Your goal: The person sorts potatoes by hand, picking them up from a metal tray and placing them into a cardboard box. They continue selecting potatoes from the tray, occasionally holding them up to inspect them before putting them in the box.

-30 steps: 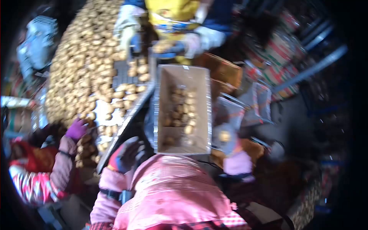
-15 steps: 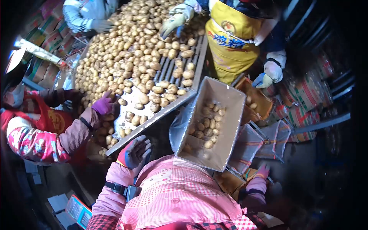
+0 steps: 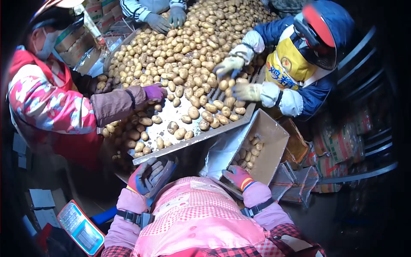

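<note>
Potatoes (image 3: 247,159) inside 1 carton (image 3: 273,144), just beyond the right hand (image 3: 238,177)

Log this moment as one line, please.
left hand: by table edge | right hand: at box rim | box: potatoes inside | table: potatoes spread, co-workers' hands among them

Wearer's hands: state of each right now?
Left hand: open, loosely curled, nothing visible in it.
Right hand: at the box; grip cannot be told.
</note>
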Tool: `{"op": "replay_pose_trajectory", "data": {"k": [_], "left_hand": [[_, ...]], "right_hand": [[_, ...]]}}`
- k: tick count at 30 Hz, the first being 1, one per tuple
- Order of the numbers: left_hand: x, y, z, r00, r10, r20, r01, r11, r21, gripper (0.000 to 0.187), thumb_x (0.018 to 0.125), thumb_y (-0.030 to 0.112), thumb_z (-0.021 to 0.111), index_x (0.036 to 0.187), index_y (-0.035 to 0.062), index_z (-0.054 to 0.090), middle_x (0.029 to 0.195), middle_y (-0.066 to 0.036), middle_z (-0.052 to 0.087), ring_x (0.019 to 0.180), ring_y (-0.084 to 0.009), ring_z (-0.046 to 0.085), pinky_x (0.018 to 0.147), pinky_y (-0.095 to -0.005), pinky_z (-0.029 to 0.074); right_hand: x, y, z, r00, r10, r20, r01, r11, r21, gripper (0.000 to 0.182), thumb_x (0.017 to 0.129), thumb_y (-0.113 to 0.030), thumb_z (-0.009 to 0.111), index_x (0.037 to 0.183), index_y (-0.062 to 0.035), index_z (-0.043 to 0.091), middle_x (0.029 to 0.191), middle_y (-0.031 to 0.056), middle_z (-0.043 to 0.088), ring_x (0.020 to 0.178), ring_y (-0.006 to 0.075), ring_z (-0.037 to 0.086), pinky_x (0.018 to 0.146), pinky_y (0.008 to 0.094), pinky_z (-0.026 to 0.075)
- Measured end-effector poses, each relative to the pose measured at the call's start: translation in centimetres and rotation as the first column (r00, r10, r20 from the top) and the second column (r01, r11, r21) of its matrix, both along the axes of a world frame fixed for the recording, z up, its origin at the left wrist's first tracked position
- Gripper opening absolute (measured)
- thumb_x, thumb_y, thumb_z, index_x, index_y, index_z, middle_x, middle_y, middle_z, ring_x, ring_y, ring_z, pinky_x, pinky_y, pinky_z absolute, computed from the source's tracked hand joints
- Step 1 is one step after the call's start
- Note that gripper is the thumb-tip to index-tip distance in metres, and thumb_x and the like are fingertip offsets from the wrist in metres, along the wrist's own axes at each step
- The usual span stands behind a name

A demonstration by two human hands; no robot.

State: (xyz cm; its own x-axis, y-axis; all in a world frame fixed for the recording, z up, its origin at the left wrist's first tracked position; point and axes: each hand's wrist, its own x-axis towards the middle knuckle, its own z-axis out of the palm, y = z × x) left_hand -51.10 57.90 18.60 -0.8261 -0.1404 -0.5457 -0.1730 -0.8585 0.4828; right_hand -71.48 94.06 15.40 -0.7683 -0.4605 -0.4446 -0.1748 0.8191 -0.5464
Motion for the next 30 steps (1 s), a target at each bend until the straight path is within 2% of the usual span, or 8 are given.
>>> {"op": "replay_pose_trajectory", "data": {"k": [2, 11, 19, 21, 23, 26, 29, 30], "left_hand": [[1.7, -0.8, -0.6, 0.994, 0.109, 0.019, -0.11, 0.992, 0.063, 0.054, 0.098, 0.037, 0.052, 0.14, 0.0045, 0.044, 0.136, -0.017, 0.052, 0.119, -0.0281, 0.056, 0.103, -0.0402, 0.046], [4.7, -3.5, -1.8, 0.97, 0.242, -0.032, -0.237, 0.964, 0.119, 0.048, 0.101, 0.032, 0.045, 0.141, 0.0049, 0.043, 0.136, -0.019, 0.051, 0.123, -0.0314, 0.053, 0.105, -0.0437, 0.043], [4.3, -4.3, -3.1, 0.955, 0.295, -0.016, -0.293, 0.953, 0.082, 0.05, 0.101, 0.035, 0.045, 0.139, 0.0033, 0.043, 0.133, -0.017, 0.053, 0.12, -0.0278, 0.056, 0.103, -0.0416, 0.046], [4.0, -4.5, -2.8, 0.95, 0.313, -0.006, -0.312, 0.948, 0.067, 0.051, 0.1, 0.035, 0.046, 0.139, 0.0029, 0.043, 0.133, -0.018, 0.054, 0.119, -0.0284, 0.057, 0.103, -0.0416, 0.047], [3.4, -5.0, -2.2, 0.95, 0.311, 0.003, -0.311, 0.95, 0.037, 0.051, 0.1, 0.036, 0.047, 0.139, 0.0024, 0.043, 0.132, -0.019, 0.054, 0.119, -0.0291, 0.057, 0.102, -0.0416, 0.048], [1.8, -4.9, -2.4, 0.954, 0.291, 0.07, -0.293, 0.956, 0.026, 0.051, 0.1, 0.034, 0.047, 0.139, 0.0014, 0.042, 0.131, -0.019, 0.055, 0.118, -0.0295, 0.058, 0.102, -0.0409, 0.049], [0.6, -4.8, -3.6, 0.98, 0.193, 0.046, -0.195, 0.981, 0.025, 0.052, 0.1, 0.035, 0.048, 0.139, 0.0017, 0.042, 0.132, -0.019, 0.054, 0.118, -0.0289, 0.058, 0.102, -0.0404, 0.048], [0.0, -4.7, -3.5, 0.988, 0.153, 0.006, -0.153, 0.988, 0.038, 0.052, 0.1, 0.035, 0.049, 0.141, 0.004, 0.041, 0.135, -0.017, 0.053, 0.118, -0.0255, 0.058, 0.1, -0.0385, 0.049]], "right_hand": [[-0.2, -1.4, 1.6, 0.978, 0.052, 0.204, -0.078, 0.99, 0.121, 0.059, 0.086, -0.054, 0.059, 0.113, -0.0022, 0.064, 0.11, 0.0217, 0.066, 0.104, 0.0372, 0.062, 0.091, 0.043, 0.046], [-4.0, -2.6, 4.2, 0.995, -0.065, 0.078, 0.048, 0.978, 0.203, 0.052, 0.085, -0.049, 0.06, 0.111, -0.0049, 0.067, 0.1, 0.0157, 0.069, 0.078, 0.0287, 0.067, 0.078, 0.0381, 0.052], [-8.0, -8.4, 2.1, 0.94, -0.035, -0.339, 0.027, 0.999, -0.028, 0.058, 0.08, -0.039, 0.071, 0.127, -0.0067, 0.057, 0.114, 0.0197, 0.063, 0.104, 0.0339, 0.061, 0.09, 0.0405, 0.048], [-9.6, -12.1, 2.9, 0.97, 0.036, -0.241, -0.004, 0.992, 0.129, 0.064, 0.079, -0.039, 0.072, 0.132, -0.0089, 0.053, 0.127, 0.0192, 0.057, 0.116, 0.0355, 0.055, 0.1, 0.0421, 0.043], [-11.3, -14.9, 1.1, 0.952, -0.031, -0.304, -0.019, 0.987, -0.158, 0.064, 0.078, -0.038, 0.073, 0.132, -0.0101, 0.053, 0.121, 0.0193, 0.059, 0.116, 0.0358, 0.055, 0.099, 0.0431, 0.043], [-12.7, -19.8, 0.8, 0.862, 0.092, -0.498, -0.134, 0.99, -0.049, 0.063, 0.078, -0.036, 0.073, 0.132, -0.011, 0.054, 0.121, 0.0193, 0.06, 0.112, 0.0361, 0.058, 0.095, 0.0439, 0.046], [-14.8, -21.9, -1.8, 0.944, 0.158, -0.291, -0.148, 0.987, 0.054, 0.059, 0.084, -0.036, 0.068, 0.135, -0.0118, 0.052, 0.12, 0.0173, 0.062, 0.105, 0.0346, 0.062, 0.092, 0.0383, 0.048], [-14.9, -22.4, -0.6, 0.98, 0.12, -0.16, -0.139, 0.984, -0.112, 0.05, 0.087, -0.022, 0.068, 0.133, -0.0101, 0.053, 0.128, 0.0155, 0.058, 0.104, 0.0317, 0.064, 0.089, 0.0386, 0.052]]}}
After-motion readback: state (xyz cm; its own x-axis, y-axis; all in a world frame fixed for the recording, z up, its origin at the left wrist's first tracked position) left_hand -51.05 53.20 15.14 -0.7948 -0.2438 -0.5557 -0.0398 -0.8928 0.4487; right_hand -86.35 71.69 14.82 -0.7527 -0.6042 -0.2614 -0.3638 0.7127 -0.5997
